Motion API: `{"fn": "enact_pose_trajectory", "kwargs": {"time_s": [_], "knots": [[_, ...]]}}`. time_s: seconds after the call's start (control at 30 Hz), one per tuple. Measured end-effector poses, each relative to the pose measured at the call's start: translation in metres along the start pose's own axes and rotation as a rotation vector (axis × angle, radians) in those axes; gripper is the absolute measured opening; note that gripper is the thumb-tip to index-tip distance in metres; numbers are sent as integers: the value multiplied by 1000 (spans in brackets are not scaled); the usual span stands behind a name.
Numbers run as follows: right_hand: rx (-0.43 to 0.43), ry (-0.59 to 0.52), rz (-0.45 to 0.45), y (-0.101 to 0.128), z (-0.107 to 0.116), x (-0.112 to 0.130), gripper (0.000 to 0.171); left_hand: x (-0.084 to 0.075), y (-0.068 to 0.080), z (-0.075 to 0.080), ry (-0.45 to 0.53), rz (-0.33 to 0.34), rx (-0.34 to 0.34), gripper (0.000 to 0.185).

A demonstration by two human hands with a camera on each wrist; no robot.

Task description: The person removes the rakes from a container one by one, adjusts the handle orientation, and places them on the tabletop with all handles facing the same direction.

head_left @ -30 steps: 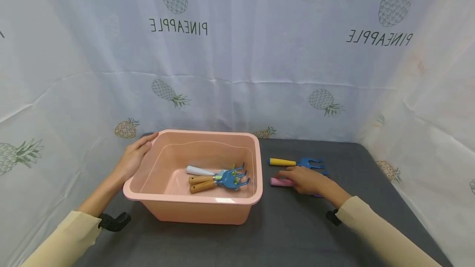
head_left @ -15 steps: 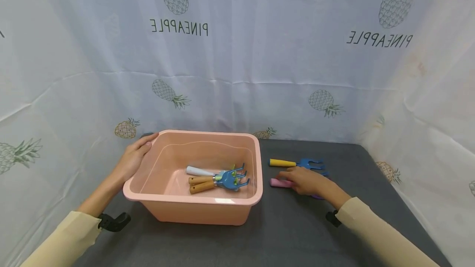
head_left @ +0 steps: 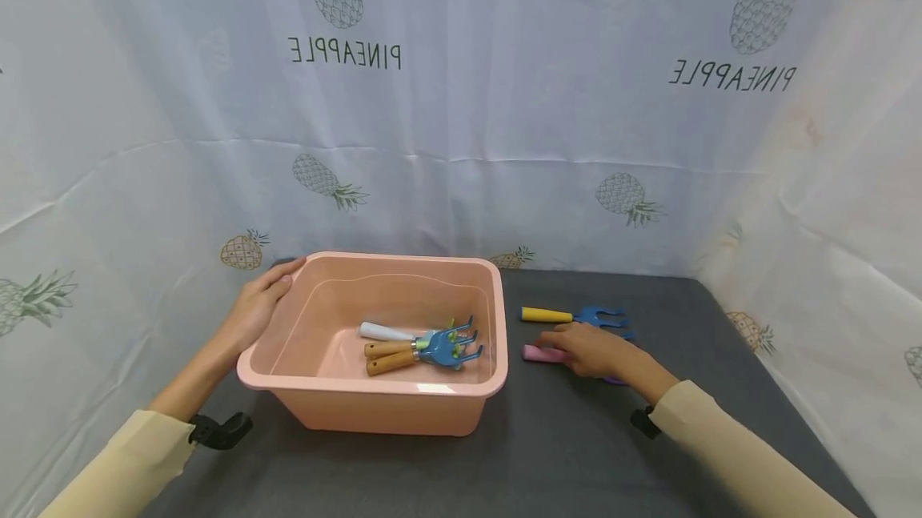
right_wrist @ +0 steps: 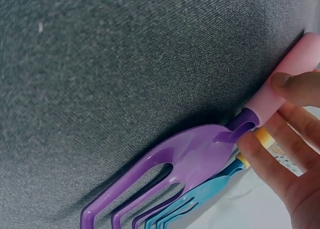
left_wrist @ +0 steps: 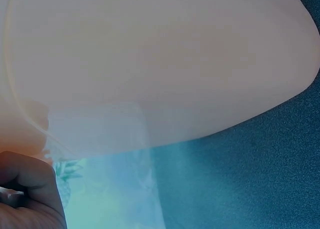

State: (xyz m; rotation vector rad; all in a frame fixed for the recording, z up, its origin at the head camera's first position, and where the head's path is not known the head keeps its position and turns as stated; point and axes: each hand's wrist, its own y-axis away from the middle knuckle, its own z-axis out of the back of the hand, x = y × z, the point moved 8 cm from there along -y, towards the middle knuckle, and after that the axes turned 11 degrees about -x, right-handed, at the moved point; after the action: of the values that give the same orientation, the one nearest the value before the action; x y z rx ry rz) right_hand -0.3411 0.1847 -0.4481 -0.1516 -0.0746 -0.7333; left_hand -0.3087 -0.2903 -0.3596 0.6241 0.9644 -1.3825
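My left hand (head_left: 255,310) grips the left rim of a peach plastic tub (head_left: 374,384), its thumb along the rim. In the left wrist view the tub wall (left_wrist: 175,64) fills much of the picture, with part of the hand (left_wrist: 30,194) at the lower left. On the right, my right hand (head_left: 594,350) pinches the pink handle of a purple hand rake (right_wrist: 200,154) lying on the dark cloth. The thumb presses one side of the handle, the fingers the other. From the head, this hand hides most of the rake. Just beyond it lies a blue garden fork (head_left: 547,315) with a yellow handle.
Inside the tub lie a white-handled tool (head_left: 385,332) and wooden-handled tools, one a blue hand rake (head_left: 441,351). The dark cloth (head_left: 576,454) covers the table. A pineapple-print curtain (head_left: 461,102) hangs behind and along both sides.
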Motion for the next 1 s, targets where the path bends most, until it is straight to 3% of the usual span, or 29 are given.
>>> {"fn": "enact_pose_trajectory", "kwargs": {"time_s": [0.3,0.5,0.6,0.77,1.0], "knots": [[13,-9,-4,-2,2,0,47,3,0,1,3,10,2,55],[-5,-44,4,-5,5,-1,24,1,-2,0,17,10,0,55],[-17,-43,-6,-7,8,-2,24,0,-2,0,13,5,-4,55],[-23,-38,-84,-10,25,-7,34,-1,-1,1,12,-9,-18,55],[-62,-43,-115,-20,59,-6,39,0,0,2,5,-5,-21,55]]}}
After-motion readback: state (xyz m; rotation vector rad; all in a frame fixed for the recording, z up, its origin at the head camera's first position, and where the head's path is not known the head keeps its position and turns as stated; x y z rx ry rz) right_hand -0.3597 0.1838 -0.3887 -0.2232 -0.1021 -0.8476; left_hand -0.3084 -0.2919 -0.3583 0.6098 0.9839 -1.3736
